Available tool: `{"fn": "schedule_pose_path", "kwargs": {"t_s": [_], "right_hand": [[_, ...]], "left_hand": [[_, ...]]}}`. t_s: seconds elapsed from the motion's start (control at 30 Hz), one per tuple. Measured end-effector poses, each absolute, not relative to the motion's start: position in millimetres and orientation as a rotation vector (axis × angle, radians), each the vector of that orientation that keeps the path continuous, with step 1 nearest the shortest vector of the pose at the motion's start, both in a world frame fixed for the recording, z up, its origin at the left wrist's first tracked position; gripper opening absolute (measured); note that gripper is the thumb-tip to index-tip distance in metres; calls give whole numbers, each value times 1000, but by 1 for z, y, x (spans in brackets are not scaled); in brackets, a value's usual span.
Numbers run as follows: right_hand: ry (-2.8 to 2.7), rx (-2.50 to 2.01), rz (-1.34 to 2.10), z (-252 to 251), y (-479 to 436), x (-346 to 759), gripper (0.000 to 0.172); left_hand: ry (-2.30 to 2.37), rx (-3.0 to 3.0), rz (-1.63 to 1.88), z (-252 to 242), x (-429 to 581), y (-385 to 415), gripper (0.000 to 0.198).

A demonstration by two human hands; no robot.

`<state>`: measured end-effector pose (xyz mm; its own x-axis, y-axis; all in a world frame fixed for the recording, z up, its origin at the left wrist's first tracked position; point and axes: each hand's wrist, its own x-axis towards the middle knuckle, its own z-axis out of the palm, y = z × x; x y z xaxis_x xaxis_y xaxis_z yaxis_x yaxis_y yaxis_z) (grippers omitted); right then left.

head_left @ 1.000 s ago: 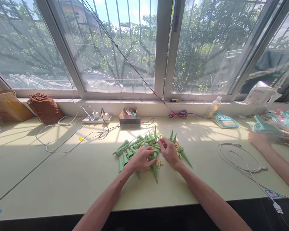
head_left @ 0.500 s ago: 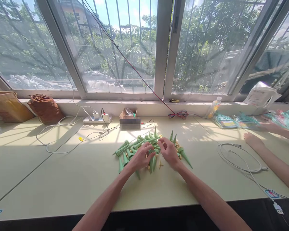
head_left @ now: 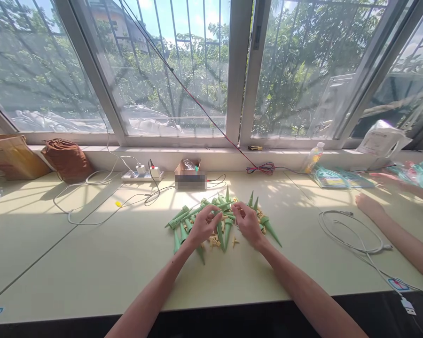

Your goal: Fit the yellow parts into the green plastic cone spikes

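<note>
Presently, green spikes [head_left: 228, 231] heaped on near side of small box [head_left: 191, 180].
Left hand [head_left: 203, 226], right hand [head_left: 246, 219] over them, fingers curled; cannot tell whether gripping anything. Yellow pieces [head_left: 215, 241] lie among spikes.

I can see big windows [head_left: 193, 56] at the back, with green trees [head_left: 292, 61] outside. Under them, on my left, a brown cloth bag [head_left: 67, 158] sits beside a cardboard box [head_left: 16, 162]. Next comes a white power strip [head_left: 143, 175] with plugs in it, then a small open box [head_left: 191, 180] whose front is blurred for me. A bunch of red and dark wires [head_left: 261, 168] lies near the sill [head_left: 211, 152]. To my right stands a bottle [head_left: 314, 158] with a yellowish label, just beside flat blue-green packs [head_left: 329, 177]. Nearer me, a white cable [head_left: 348, 213] lies in loops, and a USB plug [head_left: 408, 306] hangs past the table edge.
</note>
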<state>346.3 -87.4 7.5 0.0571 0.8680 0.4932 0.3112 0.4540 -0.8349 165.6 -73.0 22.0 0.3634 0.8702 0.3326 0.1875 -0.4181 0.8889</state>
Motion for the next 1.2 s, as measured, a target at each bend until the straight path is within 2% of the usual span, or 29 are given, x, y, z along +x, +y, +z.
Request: {"fn": "schedule_pose_path", "kwargs": {"t_s": [0.27,1.2], "right_hand": [[-1555,-1064,525,12,-91,345,25],[-1643,-1025,472,13,-94,341,22]], "left_hand": [[953,1552,1208,22,162,-67,30],[929,1522,1125,24,166,-70,34]]}}
